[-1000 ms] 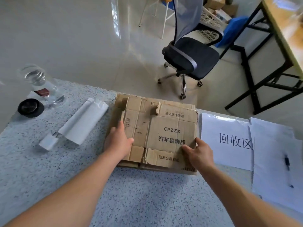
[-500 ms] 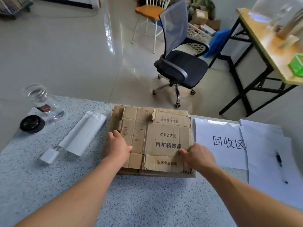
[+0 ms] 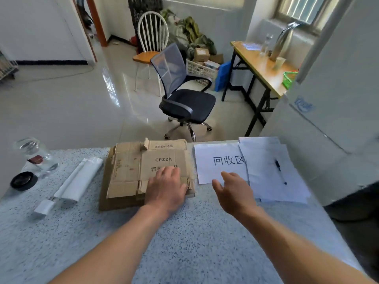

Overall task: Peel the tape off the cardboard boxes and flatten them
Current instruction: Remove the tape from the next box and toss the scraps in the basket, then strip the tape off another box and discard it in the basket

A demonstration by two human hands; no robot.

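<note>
Flattened cardboard [image 3: 131,171] at the far edge of the speckled counter [image 3: 194,242], between a white wrapper [image 3: 80,181] on the left and a printed sheet [image 3: 217,160] on the right. Top piece marked CPZZK, flaps spread, resting on more flat cardboard poking out at the left and near sides. Tape too hard to make out on the worn surface.

Left hand [image 3: 166,189] palm-down on the near right corner of the top piece, fingers [image 3: 168,172] straight and close together, pressing flat, curled round nothing.

Right hand [image 3: 233,193] off the cardboard, just beside its right edge, over the counter at the sheet's near edge. Fingers [image 3: 227,175] loosely spread and only slightly bent, thumb out to the left, nothing held. Touching the sheet or not: cannot tell.

Further right, loose papers [image 3: 266,156] overlapping the sheet, with a pen [image 3: 280,171] on top. At the far left, a glass jar [image 3: 32,154] with a black lid [image 3: 23,181] just beside it. Beyond the counter, an office chair [image 3: 184,103] on a shiny tiled floor.
</note>
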